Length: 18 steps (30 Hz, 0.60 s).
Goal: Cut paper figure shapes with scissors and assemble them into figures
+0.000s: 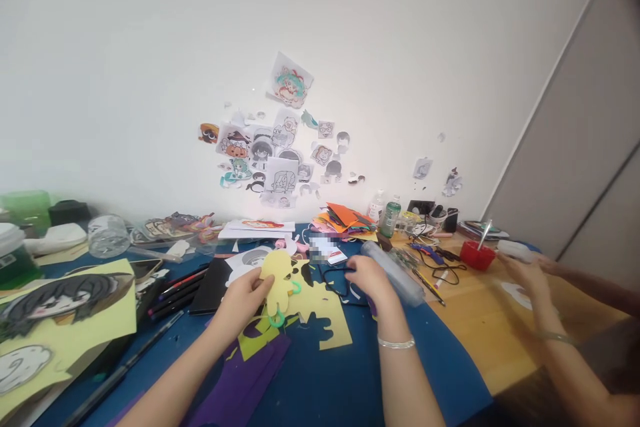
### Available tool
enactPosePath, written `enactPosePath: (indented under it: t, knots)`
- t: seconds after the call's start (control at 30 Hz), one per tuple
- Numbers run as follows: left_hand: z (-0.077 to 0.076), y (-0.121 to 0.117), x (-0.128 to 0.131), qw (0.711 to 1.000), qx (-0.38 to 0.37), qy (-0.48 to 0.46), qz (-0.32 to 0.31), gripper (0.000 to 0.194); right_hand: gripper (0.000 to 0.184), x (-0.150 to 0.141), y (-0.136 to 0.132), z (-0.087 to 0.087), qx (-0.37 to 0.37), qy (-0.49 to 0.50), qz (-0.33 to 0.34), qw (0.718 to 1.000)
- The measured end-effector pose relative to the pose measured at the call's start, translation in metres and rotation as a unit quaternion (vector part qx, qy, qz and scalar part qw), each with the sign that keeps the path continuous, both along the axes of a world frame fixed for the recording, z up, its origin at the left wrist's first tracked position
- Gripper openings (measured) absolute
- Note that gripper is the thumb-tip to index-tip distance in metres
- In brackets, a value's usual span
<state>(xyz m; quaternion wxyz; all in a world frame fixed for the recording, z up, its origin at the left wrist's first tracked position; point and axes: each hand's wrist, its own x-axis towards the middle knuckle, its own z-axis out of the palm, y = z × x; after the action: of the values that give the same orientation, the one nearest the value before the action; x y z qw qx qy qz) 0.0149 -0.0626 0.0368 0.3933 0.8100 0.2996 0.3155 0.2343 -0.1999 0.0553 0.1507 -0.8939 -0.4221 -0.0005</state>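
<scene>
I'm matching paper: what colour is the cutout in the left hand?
The cutout in the left hand is pale yellow, seen in the head view.

Pens (177,298) lie left of the paper cutout (276,283); drawings (283,180) hang behind (on the wall (150,80)).

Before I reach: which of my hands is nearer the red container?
Right. Your right hand is left of the red container, apart from it; your left hand is farther left, holding a yellow cutout.

The left hand (246,299) is holding one cutout (275,280); two bottles (392,217) are standing beyond the right hand (371,280), one tub (476,256) to its right.
</scene>
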Motion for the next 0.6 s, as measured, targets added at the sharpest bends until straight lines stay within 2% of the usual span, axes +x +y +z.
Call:
enactPosePath:
  t: [0.1, 0.23, 0.43, 0.6]
  knots:
    - [0.002, -0.001, 0.0, 1.0, -0.004, 0.001, 0.0, 0.03, 0.028, 0.024, -0.028, -0.001, -0.064, 0.027, -0.035, 0.997]
    - [0.004, -0.003, -0.001, 1.0, -0.001, 0.01, 0.006, 0.027, 0.028, 0.034, -0.048, -0.014, -0.102, 0.031, -0.058, 0.993]
    - [0.001, -0.002, 0.0, 1.0, -0.004, 0.006, -0.012, 0.025, 0.032, 0.043, -0.058, -0.036, -0.089, -0.007, -0.043, 0.995]
    - [-0.001, -0.001, 0.0, 1.0, 0.011, 0.008, -0.007, 0.025, 0.022, 0.049, -0.064, -0.043, -0.053, -0.035, -0.038, 0.997]
